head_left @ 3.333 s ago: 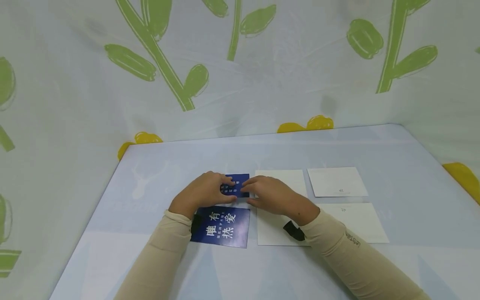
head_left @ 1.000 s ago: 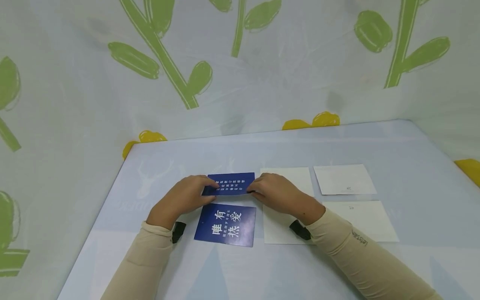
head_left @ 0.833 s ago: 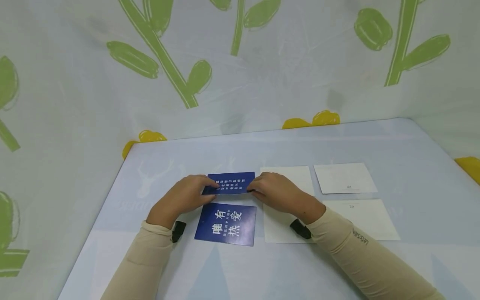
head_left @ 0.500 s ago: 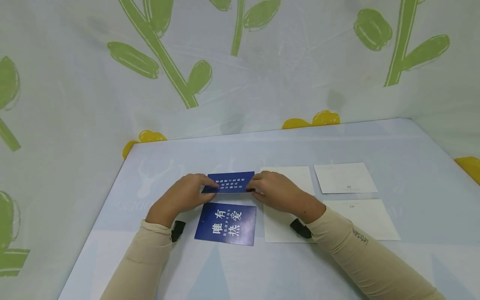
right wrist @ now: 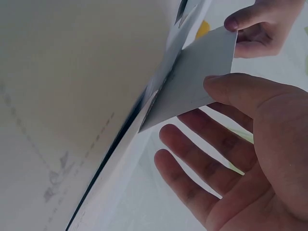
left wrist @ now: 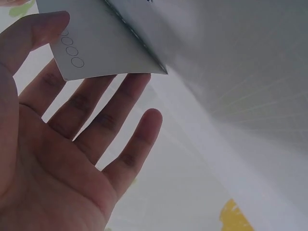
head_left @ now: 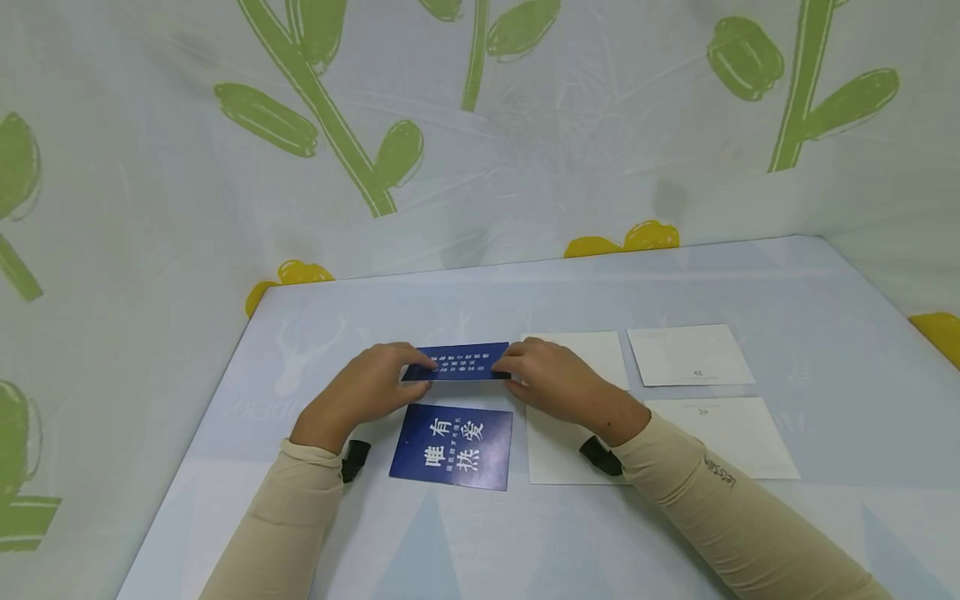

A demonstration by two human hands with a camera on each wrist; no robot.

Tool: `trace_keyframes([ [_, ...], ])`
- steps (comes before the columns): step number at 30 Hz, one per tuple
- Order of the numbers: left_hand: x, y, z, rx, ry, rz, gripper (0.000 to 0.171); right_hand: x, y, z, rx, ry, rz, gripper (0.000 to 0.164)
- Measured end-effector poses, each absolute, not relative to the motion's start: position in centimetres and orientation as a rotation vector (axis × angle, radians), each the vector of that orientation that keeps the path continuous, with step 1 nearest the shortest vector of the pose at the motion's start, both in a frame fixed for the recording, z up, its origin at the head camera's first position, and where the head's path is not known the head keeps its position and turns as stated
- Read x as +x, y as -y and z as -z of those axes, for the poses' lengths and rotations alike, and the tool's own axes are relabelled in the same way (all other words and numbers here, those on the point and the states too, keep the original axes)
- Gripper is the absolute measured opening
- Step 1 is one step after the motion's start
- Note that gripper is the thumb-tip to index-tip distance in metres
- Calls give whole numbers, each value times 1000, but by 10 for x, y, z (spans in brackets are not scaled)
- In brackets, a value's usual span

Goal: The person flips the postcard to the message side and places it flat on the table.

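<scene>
A blue postcard (head_left: pixel 468 360) with white characters is held by both hands at its two ends, tilted with its near edge off the table. My left hand (head_left: pixel 363 387) pinches its left end between thumb and fingers. At the right end, my right hand (head_left: pixel 558 379) pinches it the same way. In the left wrist view, the postcard's white back (left wrist: pixel 103 45) shows a row of printed circles under the thumb. The right wrist view shows the back of the postcard (right wrist: pixel 197 72) between both hands. Just nearer lies another blue postcard (head_left: pixel 453 446) with large white characters.
On the right, white cards lie flat: a small one (head_left: pixel 690 356) at the back, another (head_left: pixel 723 437) in front of it, and white paper (head_left: pixel 555 458) partly under my right forearm. Black wrist straps (head_left: pixel 356 461) show at both wrists. A leaf-patterned cloth (head_left: pixel 540 167) stands behind the table.
Since the earliest frame, my hands have spread apart to the postcard's two ends and pinched it. Over the last second its near edge has risen slightly. The other cards keep their places.
</scene>
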State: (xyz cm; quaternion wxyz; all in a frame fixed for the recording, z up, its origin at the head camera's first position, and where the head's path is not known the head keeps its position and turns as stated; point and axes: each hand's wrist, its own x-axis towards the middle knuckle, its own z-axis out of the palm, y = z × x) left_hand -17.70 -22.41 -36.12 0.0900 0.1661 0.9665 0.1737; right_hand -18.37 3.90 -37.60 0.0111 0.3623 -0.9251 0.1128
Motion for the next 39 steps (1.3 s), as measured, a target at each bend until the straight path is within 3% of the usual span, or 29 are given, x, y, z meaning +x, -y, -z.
trace_keyframes([
  [39, -179, 223, 363, 505, -3028, -471, 22, -183, -40, 371, 1102, 2786, -396, 20],
])
